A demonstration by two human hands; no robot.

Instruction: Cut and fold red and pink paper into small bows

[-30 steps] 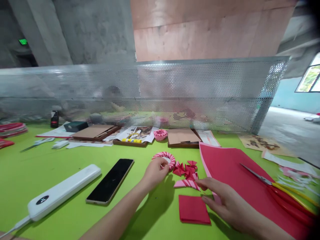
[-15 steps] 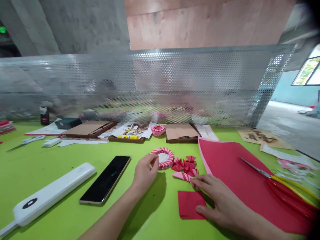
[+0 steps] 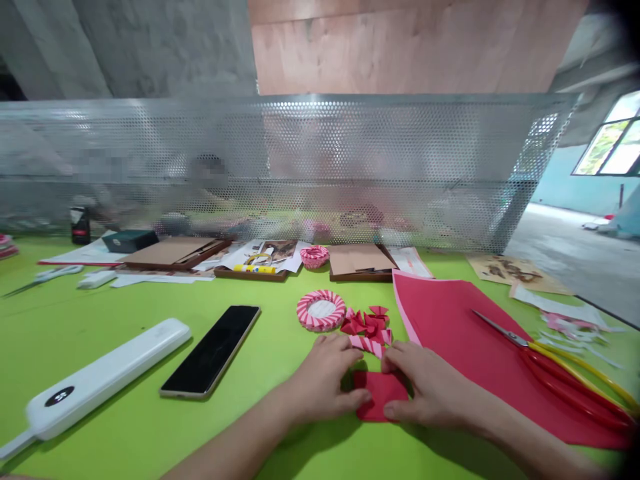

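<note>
A small red paper square (image 3: 379,392) lies on the green table near the front, between my two hands. My left hand (image 3: 333,377) rests at its left edge, thumb on the paper and fingers curved beside a striped pink-and-red strip (image 3: 369,344). At the right edge my right hand (image 3: 425,383) has its thumb on the square, fingertips near the strip's right end. Both hands have their fingers apart from their thumbs. Folded red paper pieces (image 3: 367,323) sit just beyond, next to a striped pink-and-white ring (image 3: 321,310).
Large red paper (image 3: 465,347) carries open scissors (image 3: 520,340) at the right. A black phone (image 3: 213,350) and a long white device (image 3: 107,377) lie left. Trays, a small pink basket (image 3: 315,257) and a perforated metal screen (image 3: 300,167) stand behind.
My left hand has left the striped ring and come right and nearer, onto the red square's left edge. My right hand stays at the square's right side. The view has shifted slightly.
</note>
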